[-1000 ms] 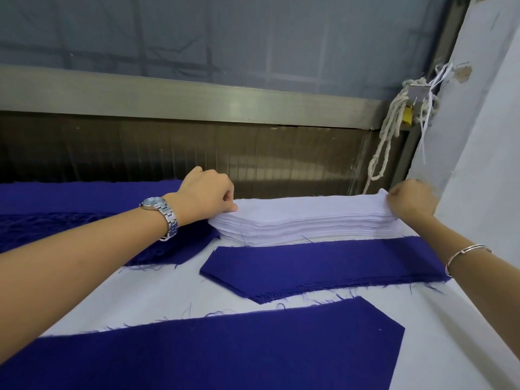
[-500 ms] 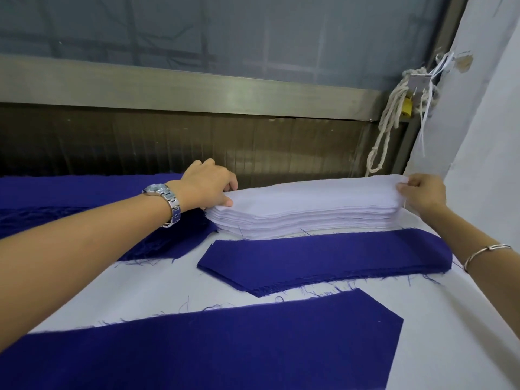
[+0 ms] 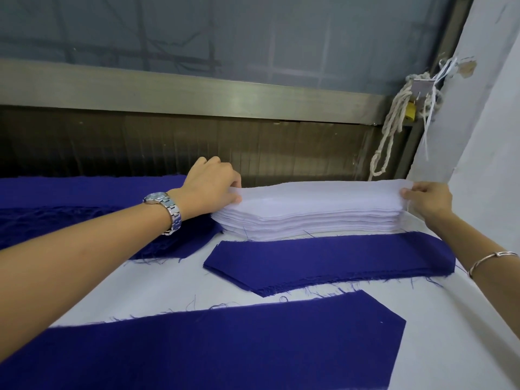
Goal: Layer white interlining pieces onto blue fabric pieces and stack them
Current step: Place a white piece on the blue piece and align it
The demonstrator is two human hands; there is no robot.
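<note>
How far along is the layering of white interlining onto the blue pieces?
Early, it seems. Done: the middle blue piece and the near blue piece lie flat on the table, both bare. In hand: the left hand and right hand pinch the ends of the top white sheet on the interlining stack. Left: laying it on blue, stacking, and the thick stack below.

A worker's left hand (image 3: 211, 187) and right hand (image 3: 429, 199) pinch opposite ends of what appears to be the top white interlining piece (image 3: 320, 194) on a stack (image 3: 309, 223); a blue fabric piece (image 3: 323, 260) lies just nearside of both hands.
</note>
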